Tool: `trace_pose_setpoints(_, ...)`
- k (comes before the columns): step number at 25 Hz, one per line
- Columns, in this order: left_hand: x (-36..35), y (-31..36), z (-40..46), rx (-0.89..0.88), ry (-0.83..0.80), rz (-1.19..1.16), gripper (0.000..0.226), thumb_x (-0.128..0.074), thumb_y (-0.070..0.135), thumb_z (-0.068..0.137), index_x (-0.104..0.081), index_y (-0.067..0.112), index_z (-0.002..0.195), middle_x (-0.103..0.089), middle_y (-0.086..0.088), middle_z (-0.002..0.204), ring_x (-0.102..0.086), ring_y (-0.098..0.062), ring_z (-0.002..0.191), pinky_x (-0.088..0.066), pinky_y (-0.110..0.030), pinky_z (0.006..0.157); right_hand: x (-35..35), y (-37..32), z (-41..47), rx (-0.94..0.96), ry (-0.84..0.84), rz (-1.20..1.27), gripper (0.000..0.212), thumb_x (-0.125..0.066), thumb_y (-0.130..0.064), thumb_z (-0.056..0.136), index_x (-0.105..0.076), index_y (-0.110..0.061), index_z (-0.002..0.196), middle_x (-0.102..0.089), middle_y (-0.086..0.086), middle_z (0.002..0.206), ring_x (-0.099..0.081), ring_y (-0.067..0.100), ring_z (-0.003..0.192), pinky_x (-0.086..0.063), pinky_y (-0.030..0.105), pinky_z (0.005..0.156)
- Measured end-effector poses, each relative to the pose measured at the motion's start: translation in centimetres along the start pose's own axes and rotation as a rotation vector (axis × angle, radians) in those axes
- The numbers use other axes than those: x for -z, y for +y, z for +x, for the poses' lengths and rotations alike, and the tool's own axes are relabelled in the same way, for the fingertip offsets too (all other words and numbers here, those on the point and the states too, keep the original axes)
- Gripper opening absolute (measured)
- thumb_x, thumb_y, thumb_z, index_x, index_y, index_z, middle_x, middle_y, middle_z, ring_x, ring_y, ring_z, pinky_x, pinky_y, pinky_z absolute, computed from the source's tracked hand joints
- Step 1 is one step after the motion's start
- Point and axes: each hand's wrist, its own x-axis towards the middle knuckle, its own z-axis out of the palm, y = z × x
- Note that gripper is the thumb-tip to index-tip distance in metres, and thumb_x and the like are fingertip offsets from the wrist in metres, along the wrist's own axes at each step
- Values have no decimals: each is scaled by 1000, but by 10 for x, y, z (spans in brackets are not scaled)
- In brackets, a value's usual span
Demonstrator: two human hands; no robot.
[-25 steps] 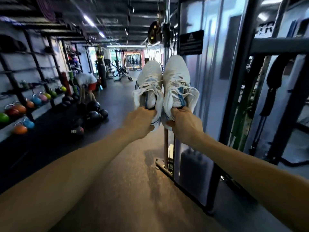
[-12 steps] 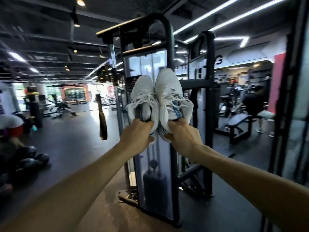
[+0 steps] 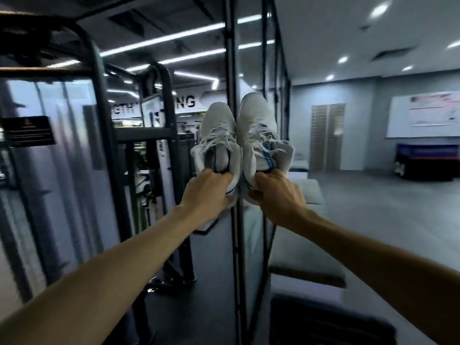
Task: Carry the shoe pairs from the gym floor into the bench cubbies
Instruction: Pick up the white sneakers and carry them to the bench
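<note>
I carry a pair of white lace-up sneakers at arm's length, toes pointing up and away. My left hand (image 3: 207, 189) grips the heel of the left sneaker (image 3: 216, 135). My right hand (image 3: 277, 192) grips the heel of the right sneaker (image 3: 261, 130), which has a blue tongue label. The two shoes touch side by side. A grey padded bench (image 3: 307, 260) lies low at the right, beyond a black upright post (image 3: 232, 70). No cubbies show in this blurred view.
A black-framed weight machine (image 3: 104, 135) with a translucent shield stands at the left. A glass partition runs behind the post. Open grey floor (image 3: 388, 202) stretches right toward a whiteboard (image 3: 423, 115) and a dark counter (image 3: 427, 160).
The view has swung right: the ball racks and open gym hall are gone, the machine has slid left, and the bench and grey room have come in. Both hands kept their grip on the sneakers.
</note>
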Motion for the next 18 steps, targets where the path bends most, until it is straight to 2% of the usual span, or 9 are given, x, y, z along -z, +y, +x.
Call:
trace_pose_setpoints(4,-27,122,54,-143,8,-63,26,-67,36,85,-55,15,95,-61,-13,94,-55,-31,99,-43,-36,69,67,107,-51,-148,34,-126,20,-53,-36,93,-51,-16,95,-53,7,104,-53,28,91,-41,34,64)
trace_pose_setpoints(10,-80,350,121,-304,-2,-212,23,-68,31,82,-56,17,96,-61,-14,96,-58,-35,94,-48,-39,69,173,295,-147,-317,50,-309,19,-54,-34,93,-54,-16,100,-56,7,106,-52,26,96,-47,35,70)
trace_pose_setpoints(13,-98,436,151,-342,-31,-244,26,-66,34,83,-56,20,103,-60,-13,102,-59,-34,95,-46,-37,69,212,369,-180,-374,24,-353,19,-54,-33,93,-55,-17,103,-57,8,109,-52,26,97,-50,39,75)
trace_pose_setpoints(18,-119,556,208,-451,-68,-309,30,-67,34,85,-58,13,105,-62,-12,100,-60,-31,90,-47,-33,67,262,481,-213,-443,50,-371,14,-56,-31,90,-50,-19,88,-53,10,101,-47,25,71,-42,34,61)
